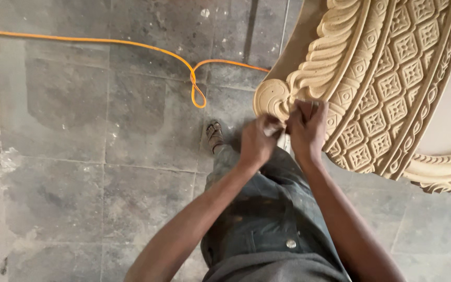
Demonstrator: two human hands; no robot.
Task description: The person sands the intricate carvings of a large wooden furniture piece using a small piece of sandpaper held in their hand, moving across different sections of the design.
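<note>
Two hands, my left hand and right hand, clenched a pale scrap against the carved wooden panel above dusty grey floor tiles crossed by an orange cable.

View: one only, a camera worn on the person's head. Facing: steeply downward, along the person's own body to the tiled floor. Range: close; both forearms run up from the bottom edge, and the left hand and right hand sit just right of centre. Upper right: a carved wooden panel, cut off by the top and right edges. Shared ground: none, with no second view.
</note>
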